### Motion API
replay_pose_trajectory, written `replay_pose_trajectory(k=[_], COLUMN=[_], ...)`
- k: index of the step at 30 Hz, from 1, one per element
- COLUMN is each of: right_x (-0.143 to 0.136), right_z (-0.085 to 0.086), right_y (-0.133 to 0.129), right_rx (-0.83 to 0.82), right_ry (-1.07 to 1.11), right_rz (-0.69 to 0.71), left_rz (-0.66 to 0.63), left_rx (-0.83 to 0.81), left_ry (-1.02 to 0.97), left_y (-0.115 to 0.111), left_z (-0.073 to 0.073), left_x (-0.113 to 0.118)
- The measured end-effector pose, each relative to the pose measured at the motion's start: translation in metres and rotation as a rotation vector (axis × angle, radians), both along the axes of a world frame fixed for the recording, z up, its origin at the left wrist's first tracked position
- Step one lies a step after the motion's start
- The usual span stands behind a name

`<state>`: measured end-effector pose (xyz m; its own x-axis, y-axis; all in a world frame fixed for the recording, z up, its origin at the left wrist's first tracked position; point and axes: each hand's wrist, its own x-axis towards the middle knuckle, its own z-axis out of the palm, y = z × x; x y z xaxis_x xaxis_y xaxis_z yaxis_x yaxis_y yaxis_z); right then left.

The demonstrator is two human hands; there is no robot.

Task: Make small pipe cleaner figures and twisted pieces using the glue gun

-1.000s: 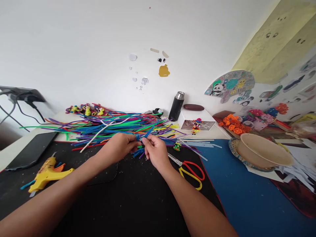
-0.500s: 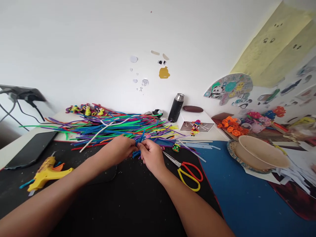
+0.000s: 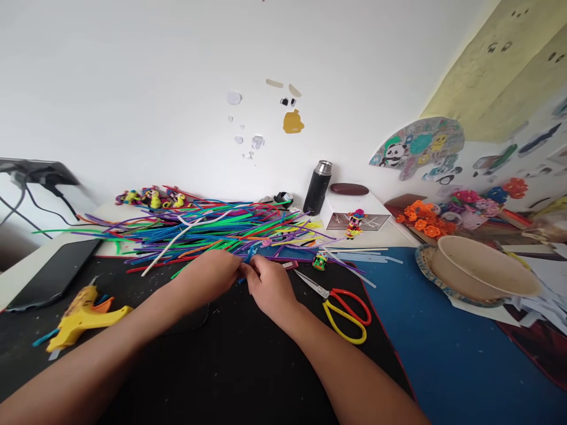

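Note:
Between my fingertips is a blue pipe cleaner [image 3: 251, 252], bent into a small bundle. My left hand [image 3: 220, 268] closes on it from the left, and my right hand [image 3: 270, 282] pinches it from the right, the two hands touching. Most of the bundle is hidden behind my fingers. Just beyond lies a wide heap of coloured pipe cleaners [image 3: 208, 227]. Right of my right hand rest open scissors [image 3: 330, 295] with one red and one yellow handle. A small green figure [image 3: 319, 261] sits beside the blades.
A yellow glue gun [image 3: 82, 321] and a dark phone [image 3: 55, 274] lie at left on the black mat [image 3: 248, 366]. A black flask [image 3: 318, 189] stands near a white box [image 3: 376, 206] by the wall. A beige bowl [image 3: 482, 265] sits at right on the blue mat [image 3: 447, 336].
My hands have drawn closer together and turned about the blue pipe cleaner, with less of it showing now. The camera view has shifted slightly.

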<state>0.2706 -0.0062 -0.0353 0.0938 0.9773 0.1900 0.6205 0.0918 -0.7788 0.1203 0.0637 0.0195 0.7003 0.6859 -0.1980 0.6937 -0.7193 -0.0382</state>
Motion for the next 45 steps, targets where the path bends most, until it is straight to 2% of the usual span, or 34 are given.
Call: replay_pose_trajectory(k=[7, 9, 12, 15, 19, 22, 27, 31, 35, 38, 40, 42, 45], right_x=[0.004, 0.005, 0.005, 0.006, 0.005, 0.005, 0.003, 0.003, 0.006, 0.008, 0.008, 0.009, 0.009], right_z=[0.003, 0.002, 0.002, 0.002, 0.004, 0.005, 0.006, 0.004, 0.005, 0.008, 0.01, 0.011, 0.011], right_y=[0.001, 0.001, 0.002, 0.002, 0.0, -0.001, -0.003, -0.002, 0.001, 0.003, 0.004, 0.004, 0.005], right_rx=[-0.088, -0.098, -0.091, -0.06, 0.001, -0.035, -0.152, -0.155, -0.127, -0.118, -0.111, -0.095, -0.086], right_ry=[0.164, 0.226, 0.265, 0.197, 0.019, 0.01, 0.107, 0.247, 0.498, 0.658, 0.722, 0.747, 0.766], right_rz=[0.087, 0.096, 0.105, 0.108, 0.091, 0.132, 0.207, 0.182, 0.145, 0.1, 0.065, 0.038, 0.005], left_rz=[-0.038, -0.039, 0.016, 0.069, 0.101, 0.106, 0.077, 0.079, 0.048, 0.07, 0.107, 0.096, -0.007], left_rx=[-0.011, -0.13, -0.399, -0.547, -0.596, -0.645, -0.68, -0.793, -0.872, -0.828, -0.711, -0.479, -0.104], left_ry=[-0.005, -0.037, -0.136, -0.174, -0.165, -0.151, -0.095, -0.216, -0.33, -0.364, -0.361, -0.29, -0.094], left_y=[0.003, 0.006, 0.008, 0.007, 0.005, 0.007, 0.012, 0.015, 0.015, 0.012, 0.01, 0.006, -0.002], left_z=[0.008, 0.012, 0.02, 0.025, 0.027, 0.025, 0.02, 0.02, 0.022, 0.025, 0.028, 0.03, 0.031], left_x=[-0.006, -0.008, -0.01, -0.01, -0.01, -0.012, -0.016, -0.017, -0.016, -0.014, -0.011, -0.007, -0.001])
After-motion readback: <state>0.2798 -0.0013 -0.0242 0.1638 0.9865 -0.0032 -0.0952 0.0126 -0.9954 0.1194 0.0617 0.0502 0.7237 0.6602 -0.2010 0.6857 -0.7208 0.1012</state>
